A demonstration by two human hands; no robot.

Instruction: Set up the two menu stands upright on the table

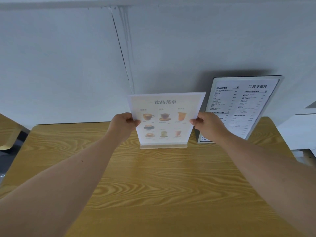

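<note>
Menu stands, two: one in my grip, one at the wall. Nearest me, the wood-grain bench [153, 194] runs forward bare under both my forearms. My left hand [124, 123] is closed on the left edge of the drinks menu stand [165, 120], thumb on the front face, fingers behind. My right hand [206, 124] is closed the same way on its right edge, about the same height. Both pinch at mid-height of the sheet. This stand is upright, facing me, its clear base [163, 145] resting flat on the bench toward the far side, roughly centred. It shows pictures of cups under a line of Chinese characters.

Behind and to the right, the second menu stand [242, 106] stands on the bench, white sheet with black text, dark frame, leaning back toward the wall [68, 65]; whether it touches the wall I cannot tell. My right hand partly covers its lower left corner. The wall carries a dark diagonal crack.
</note>
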